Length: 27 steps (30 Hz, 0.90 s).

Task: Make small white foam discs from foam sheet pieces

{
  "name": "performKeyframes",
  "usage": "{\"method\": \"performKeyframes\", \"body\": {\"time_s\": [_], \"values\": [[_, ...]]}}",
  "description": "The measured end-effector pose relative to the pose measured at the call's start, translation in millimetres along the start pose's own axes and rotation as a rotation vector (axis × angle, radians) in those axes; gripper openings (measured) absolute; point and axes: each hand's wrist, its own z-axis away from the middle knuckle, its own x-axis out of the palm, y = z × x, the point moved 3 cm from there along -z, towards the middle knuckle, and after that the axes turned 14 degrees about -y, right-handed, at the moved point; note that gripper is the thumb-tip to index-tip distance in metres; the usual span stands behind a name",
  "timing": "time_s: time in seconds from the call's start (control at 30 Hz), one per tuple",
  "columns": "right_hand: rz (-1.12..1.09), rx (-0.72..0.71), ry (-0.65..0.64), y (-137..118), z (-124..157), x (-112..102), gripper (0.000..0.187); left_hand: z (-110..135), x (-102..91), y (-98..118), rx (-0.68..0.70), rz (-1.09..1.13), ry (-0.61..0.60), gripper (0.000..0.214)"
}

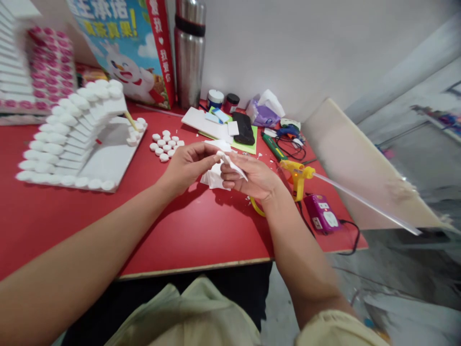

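Observation:
My left hand [189, 163] and my right hand [252, 175] meet over the middle of the red table [173, 226]. Both pinch a small white foam piece [226, 161] between fingertips, the fingers closed on it. Under the hands lie more white foam scraps [213, 179]. A white model of stacked foam strips and white caps [77, 134] stands on a board to the left. A cluster of loose white caps [164, 144] lies just left of my left hand.
A yellow hot glue gun [297, 175] with a long clear glue stick sits right of my right hand, beside a purple power strip [321, 214]. At the back stand a steel flask [189, 53], a printed box, jars, foam sheets and tissue.

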Motion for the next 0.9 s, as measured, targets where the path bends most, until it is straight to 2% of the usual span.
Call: {"method": "performKeyframes", "body": {"time_s": [0.07,0.23,0.47,0.7,0.9], "values": [[0.052,-0.018,0.024,0.0,1.1,0.2,0.01,-0.1,0.6,0.1,-0.006,0.005,0.001,0.023],[0.257,-0.084,0.121,0.2,1.1,1.8,0.019,0.3,0.9,-2.4,-0.014,0.046,-0.02,0.023],[0.854,-0.242,0.241,-3.0,-2.6,7.1,0.028,1.1,-1.7,-7.5,-0.02,0.062,0.001,0.02],[0.848,-0.296,0.408,3.3,-4.2,-0.7,0.039,-0.1,-2.4,-6.1,-0.021,0.052,0.033,0.013],[1.148,-0.427,0.636,4.9,0.6,5.9,0.03,0.5,2.4,-5.4,0.014,-0.001,0.072,0.016]]}}
